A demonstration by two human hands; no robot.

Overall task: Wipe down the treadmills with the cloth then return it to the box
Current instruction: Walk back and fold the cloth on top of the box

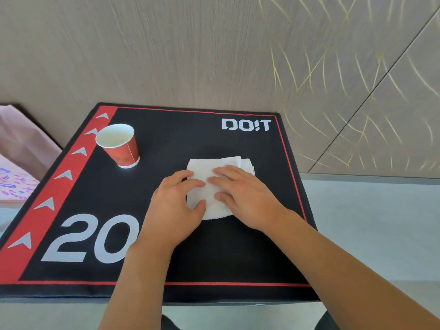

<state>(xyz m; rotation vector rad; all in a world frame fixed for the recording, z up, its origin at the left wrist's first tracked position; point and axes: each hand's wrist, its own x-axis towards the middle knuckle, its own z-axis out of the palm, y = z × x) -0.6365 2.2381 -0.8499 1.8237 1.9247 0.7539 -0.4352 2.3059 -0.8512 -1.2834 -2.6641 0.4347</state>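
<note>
The white terry cloth (214,186), folded into a thick rough square with its layered edges showing at the far right corner, lies flat on top of the black box (166,246) with red border, right of its middle.

Perhaps a gym: numbered black box (147,246), panelled wall (190,44).
</note>
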